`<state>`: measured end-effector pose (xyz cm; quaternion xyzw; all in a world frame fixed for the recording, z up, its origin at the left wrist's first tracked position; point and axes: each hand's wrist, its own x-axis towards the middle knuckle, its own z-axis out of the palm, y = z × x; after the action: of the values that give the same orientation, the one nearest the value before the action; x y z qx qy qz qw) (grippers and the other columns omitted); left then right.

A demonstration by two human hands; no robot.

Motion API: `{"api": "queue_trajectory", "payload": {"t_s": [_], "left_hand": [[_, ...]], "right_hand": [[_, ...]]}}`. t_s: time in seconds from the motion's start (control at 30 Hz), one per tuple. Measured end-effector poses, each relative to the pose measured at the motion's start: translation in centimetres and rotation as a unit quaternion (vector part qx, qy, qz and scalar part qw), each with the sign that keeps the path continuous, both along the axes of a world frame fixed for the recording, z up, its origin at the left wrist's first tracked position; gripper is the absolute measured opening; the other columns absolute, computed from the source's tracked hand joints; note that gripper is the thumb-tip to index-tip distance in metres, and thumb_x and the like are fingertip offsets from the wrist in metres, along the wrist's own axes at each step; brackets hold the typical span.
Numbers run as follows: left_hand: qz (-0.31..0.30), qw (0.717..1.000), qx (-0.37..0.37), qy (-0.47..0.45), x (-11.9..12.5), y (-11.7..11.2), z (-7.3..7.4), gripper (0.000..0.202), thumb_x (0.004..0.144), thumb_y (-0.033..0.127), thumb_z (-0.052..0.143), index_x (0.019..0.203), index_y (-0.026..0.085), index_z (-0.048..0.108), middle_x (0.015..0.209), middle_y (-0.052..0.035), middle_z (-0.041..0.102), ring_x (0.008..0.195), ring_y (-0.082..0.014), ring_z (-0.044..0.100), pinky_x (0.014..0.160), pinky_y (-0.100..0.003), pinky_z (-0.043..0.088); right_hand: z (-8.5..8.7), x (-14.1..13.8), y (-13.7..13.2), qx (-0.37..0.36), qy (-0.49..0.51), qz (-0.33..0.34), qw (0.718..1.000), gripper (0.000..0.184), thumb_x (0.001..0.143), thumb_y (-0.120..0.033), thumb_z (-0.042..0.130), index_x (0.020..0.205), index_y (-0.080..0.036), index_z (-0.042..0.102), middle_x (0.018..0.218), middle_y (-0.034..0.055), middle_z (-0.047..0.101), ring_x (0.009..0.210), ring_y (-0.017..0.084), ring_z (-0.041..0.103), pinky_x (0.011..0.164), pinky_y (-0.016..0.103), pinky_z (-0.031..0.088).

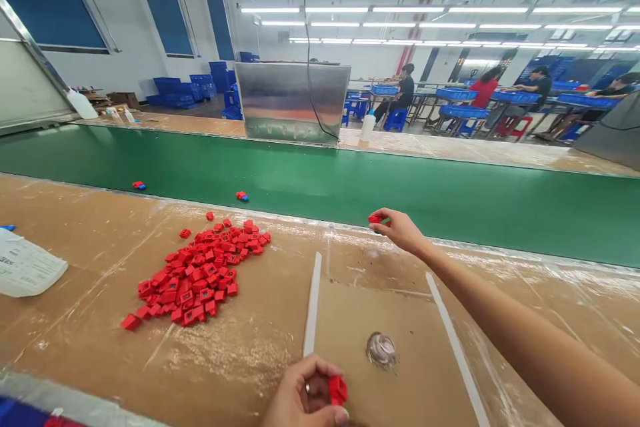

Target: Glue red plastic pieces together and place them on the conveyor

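Note:
My left hand (303, 395) is at the bottom edge of the view, its fingers closed around a small red plastic block (338, 390). My right hand (399, 231) reaches forward near the far edge of the bench, pinching a small red piece (375, 219) between fingertips. A loose heap of similar red plastic blocks (195, 275) lies on the brown paper-covered bench (240, 360), to the left of both hands. Two white strips (313, 303) run across the bench between my hands, and a second strip (457, 347) lies beneath my right forearm.
A green conveyor belt (320, 177) runs behind the bench, carrying small red-and-blue pieces (242, 196). A printed paper sheet (25, 263) lies at the left, and a crumpled shiny wad (381, 349) sits near my left hand. Co-workers sit at blue trays beyond.

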<state>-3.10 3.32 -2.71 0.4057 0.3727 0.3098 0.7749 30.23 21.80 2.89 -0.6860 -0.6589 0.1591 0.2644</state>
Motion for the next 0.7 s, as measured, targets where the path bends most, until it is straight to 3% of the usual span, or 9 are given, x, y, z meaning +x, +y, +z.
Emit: {"api": "queue_trajectory", "payload": {"t_s": [0.13, 0.23, 0.33, 0.5, 0.7], "left_hand": [[-0.008, 1.000, 0.018, -0.004, 2.0, -1.0, 0.2, 0.042, 0.057, 0.037, 0.090, 0.083, 0.015, 0.066, 0.074, -0.0007, 0.067, 0.071, -0.0125, 0.062, 0.069, -0.023, 0.045], [-0.015, 0.999, 0.034, 0.015, 3.2, -1.5, 0.0, 0.040, 0.060, 0.036, 0.089, 0.088, 0.014, 0.069, 0.075, -0.0013, 0.067, 0.070, -0.0125, 0.062, 0.069, -0.024, 0.046], [-0.020, 0.998, 0.048, 0.039, 3.7, -1.9, 0.0, 0.042, 0.063, 0.034, 0.087, 0.097, 0.014, 0.073, 0.085, -0.0051, 0.071, 0.078, -0.0150, 0.063, 0.073, -0.025, 0.048], [-0.034, 0.998, 0.040, 0.022, 3.2, -2.4, 0.5, 0.043, 0.074, 0.031, 0.081, 0.113, 0.017, 0.072, 0.098, -0.0076, 0.074, 0.090, -0.0175, 0.064, 0.085, -0.029, 0.049], [-0.033, 0.998, 0.046, 0.016, 2.7, -2.9, 1.6, 0.038, 0.071, 0.029, 0.082, 0.107, 0.017, 0.073, 0.081, -0.0005, 0.066, 0.076, -0.0123, 0.057, 0.073, -0.023, 0.047]], "right_hand": [[1.1, -0.7, -9.7, 0.017, 0.072, 0.050, 0.996, 0.025, 0.092, -0.033, 0.056, 0.109, -0.017, 0.064, 0.090, 0.0055, 0.071, 0.074, 0.018, 0.067, 0.070, 0.032, 0.056], [0.8, -1.9, -16.6, 0.028, 0.112, 0.072, 0.991, 0.033, 0.097, -0.042, 0.048, 0.118, -0.021, 0.062, 0.100, 0.0061, 0.071, 0.084, 0.019, 0.068, 0.072, 0.032, 0.058], [0.1, -2.8, -21.0, 0.049, 0.125, 0.078, 0.988, 0.029, 0.099, -0.039, 0.051, 0.122, -0.026, 0.061, 0.105, 0.0048, 0.069, 0.093, 0.020, 0.067, 0.079, 0.033, 0.057], [-1.2, -3.5, -22.6, 0.062, 0.058, 0.090, 0.992, 0.030, 0.102, -0.035, 0.046, 0.128, -0.025, 0.056, 0.108, 0.0070, 0.065, 0.098, 0.021, 0.064, 0.083, 0.036, 0.055], [-1.2, -4.2, -22.1, 0.081, -0.013, 0.125, 0.989, 0.026, 0.102, -0.034, 0.047, 0.123, -0.022, 0.056, 0.108, 0.0083, 0.065, 0.095, 0.022, 0.066, 0.078, 0.033, 0.055]]}}
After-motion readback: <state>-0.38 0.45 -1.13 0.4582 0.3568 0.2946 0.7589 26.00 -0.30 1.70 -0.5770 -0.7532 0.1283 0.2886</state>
